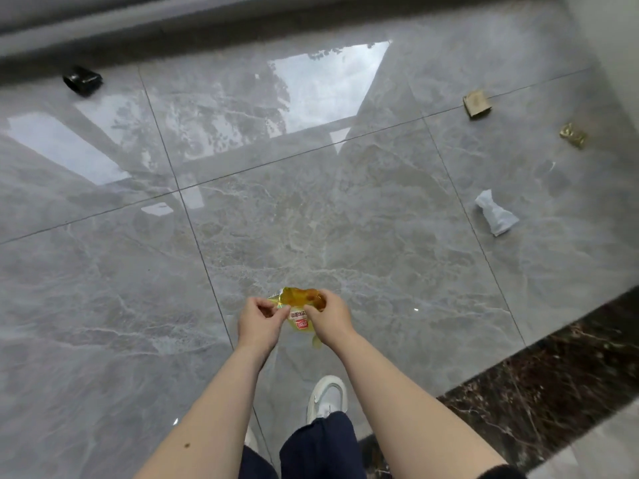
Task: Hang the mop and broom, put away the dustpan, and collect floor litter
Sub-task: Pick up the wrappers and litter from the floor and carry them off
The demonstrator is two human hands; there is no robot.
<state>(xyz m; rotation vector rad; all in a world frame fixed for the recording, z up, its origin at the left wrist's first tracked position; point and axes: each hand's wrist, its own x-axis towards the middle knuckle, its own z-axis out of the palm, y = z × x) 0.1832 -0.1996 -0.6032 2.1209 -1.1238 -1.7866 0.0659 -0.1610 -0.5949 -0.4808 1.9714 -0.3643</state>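
Note:
A yellow snack wrapper [300, 300] with a red and white label hangs in front of me, above the grey tiled floor. My left hand [257, 321] pinches its left edge and my right hand [328, 318] pinches its right side, holding its top apart. Other litter lies on the floor: a crumpled white paper [495, 212] to the right, a gold foil scrap [573, 134] and a brown cardboard piece [477, 103] at the far right, and a black crumpled object [82, 80] at the far left. No mop, broom or dustpan is in view.
Glossy grey marble tiles reflect a window. A dark marble border strip [539, 382] runs across the lower right. A grey ledge or wall base [138, 29] spans the top. My white shoe [326, 397] stands below my hands.

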